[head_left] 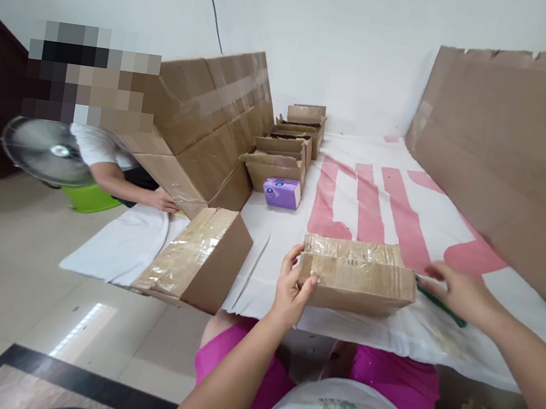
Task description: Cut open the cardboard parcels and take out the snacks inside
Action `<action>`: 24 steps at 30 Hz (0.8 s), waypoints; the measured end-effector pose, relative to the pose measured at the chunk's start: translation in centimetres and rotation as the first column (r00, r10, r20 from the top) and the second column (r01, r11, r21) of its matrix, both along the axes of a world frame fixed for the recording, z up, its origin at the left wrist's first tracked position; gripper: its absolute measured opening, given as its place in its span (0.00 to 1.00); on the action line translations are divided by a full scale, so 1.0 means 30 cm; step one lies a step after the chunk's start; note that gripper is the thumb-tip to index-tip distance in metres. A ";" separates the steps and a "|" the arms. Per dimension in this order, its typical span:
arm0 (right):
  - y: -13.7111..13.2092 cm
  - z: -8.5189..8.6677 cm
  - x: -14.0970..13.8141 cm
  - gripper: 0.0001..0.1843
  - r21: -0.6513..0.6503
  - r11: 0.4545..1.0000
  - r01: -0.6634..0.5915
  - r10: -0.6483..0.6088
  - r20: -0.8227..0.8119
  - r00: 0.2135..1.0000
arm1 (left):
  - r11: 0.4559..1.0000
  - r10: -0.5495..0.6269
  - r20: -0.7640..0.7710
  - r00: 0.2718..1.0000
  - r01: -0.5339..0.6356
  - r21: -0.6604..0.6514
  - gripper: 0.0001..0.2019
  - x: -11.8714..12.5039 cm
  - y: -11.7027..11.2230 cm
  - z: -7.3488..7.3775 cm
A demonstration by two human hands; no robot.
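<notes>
A flat taped cardboard box (358, 276) lies on the white and pink sheet (384, 199) in front of me. My left hand (293, 289) grips its left end, fingers wrapped round the edge. My right hand (457, 292) is at the box's right end, closed on a thin green-handled tool (441, 304) that lies along the sheet. A second taped box (200, 255) sits to the left, overhanging the sheet's near edge.
A row of open small cartons (285, 149) and a purple packet (282, 192) stand further back. Large cardboard boxes (208, 122) are stacked at left, a big cardboard sheet (514, 162) leans at right. Another person (121, 171) sits beside a fan (46, 151).
</notes>
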State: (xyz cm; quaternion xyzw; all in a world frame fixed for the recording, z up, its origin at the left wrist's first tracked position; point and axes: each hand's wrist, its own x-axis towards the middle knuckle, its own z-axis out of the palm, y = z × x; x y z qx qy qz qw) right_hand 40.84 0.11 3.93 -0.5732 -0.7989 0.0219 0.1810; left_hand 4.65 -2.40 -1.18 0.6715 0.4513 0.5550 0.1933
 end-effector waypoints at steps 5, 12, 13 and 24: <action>-0.100 -0.207 0.129 0.14 -0.013 1.000 0.014 -0.012 0.127 0.992 | 0.997 0.068 0.022 0.997 -0.068 -0.024 0.14 0.023 0.000 -0.005; -0.076 -0.247 0.125 0.14 0.015 0.992 0.128 -0.129 0.137 0.982 | 0.991 0.132 0.056 0.990 -0.131 -0.030 0.14 0.051 -0.011 -0.008; -0.062 -0.247 0.120 0.13 0.002 0.990 0.143 -0.142 0.099 0.985 | 0.991 0.128 0.057 0.990 -0.127 -0.030 0.15 0.050 -0.011 -0.006; -0.122 0.016 0.002 0.24 -0.212 0.918 0.335 -0.397 -0.491 0.776 | 0.992 0.124 0.067 0.990 -0.124 -0.006 0.16 0.050 -0.009 -0.001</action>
